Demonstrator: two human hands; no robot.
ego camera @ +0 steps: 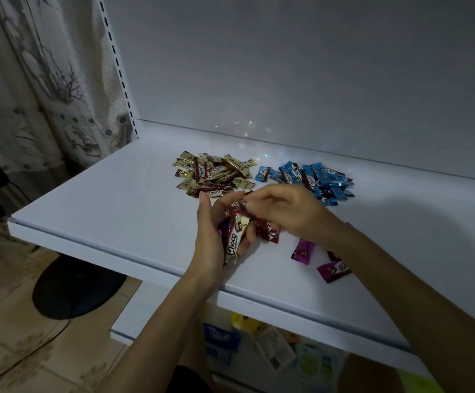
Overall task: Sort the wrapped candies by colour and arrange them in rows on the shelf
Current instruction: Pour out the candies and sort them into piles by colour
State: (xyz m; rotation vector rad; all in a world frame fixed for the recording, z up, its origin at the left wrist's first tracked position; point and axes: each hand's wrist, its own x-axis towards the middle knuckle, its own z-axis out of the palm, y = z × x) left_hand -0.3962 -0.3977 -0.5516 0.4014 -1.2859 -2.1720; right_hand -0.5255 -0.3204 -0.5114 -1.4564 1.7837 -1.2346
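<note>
Several candies sit in my curled left hand over the shelf; my right hand pinches one from the bunch (light, slick, crinkly), best taken by its crimped end.

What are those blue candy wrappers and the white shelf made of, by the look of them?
Blue candies: wrappers look like shiny metallised plastic film, since they glint and crinkle. Shelf: smooth, matt white, probably painted metal or laminate; the look leaves it open.

Gold candies are heaped beside blue candies at the back of the shelf; two purple candies lie flat near the front; the left hand grips several mixed candies
</note>
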